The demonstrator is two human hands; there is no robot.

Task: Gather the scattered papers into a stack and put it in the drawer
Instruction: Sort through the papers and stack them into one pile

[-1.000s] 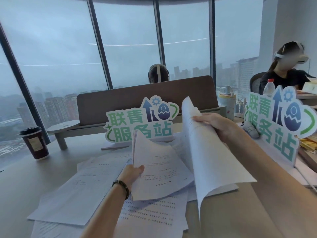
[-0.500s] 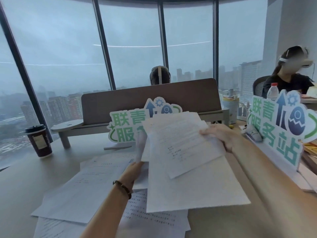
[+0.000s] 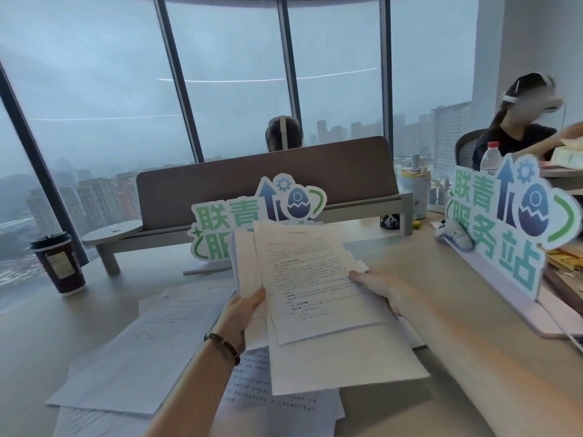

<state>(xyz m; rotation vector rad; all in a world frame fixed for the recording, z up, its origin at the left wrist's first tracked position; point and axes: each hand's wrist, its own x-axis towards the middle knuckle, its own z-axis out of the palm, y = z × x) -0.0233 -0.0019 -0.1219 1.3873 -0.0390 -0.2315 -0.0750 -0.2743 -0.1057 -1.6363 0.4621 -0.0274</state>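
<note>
A loose bundle of printed white sheets (image 3: 312,279) is lifted above the desk, its edges uneven. My left hand (image 3: 243,313) grips its left edge, thumb on top. My right hand (image 3: 383,290) holds the right edge. More papers (image 3: 142,351) lie spread flat on the desk below and to the left, and another printed sheet (image 3: 268,402) shows under my left forearm. No drawer is in view.
A dark paper coffee cup (image 3: 60,263) stands at the far left. Two green-and-blue sign boards (image 3: 220,228) (image 3: 504,225) stand behind and to the right of the papers. A brown desk divider (image 3: 268,184) runs across the back; people sit beyond it.
My right hand brought its sheets over onto those in my left hand. Both hands now hold one bundle, lifted higher and nearer to me.
</note>
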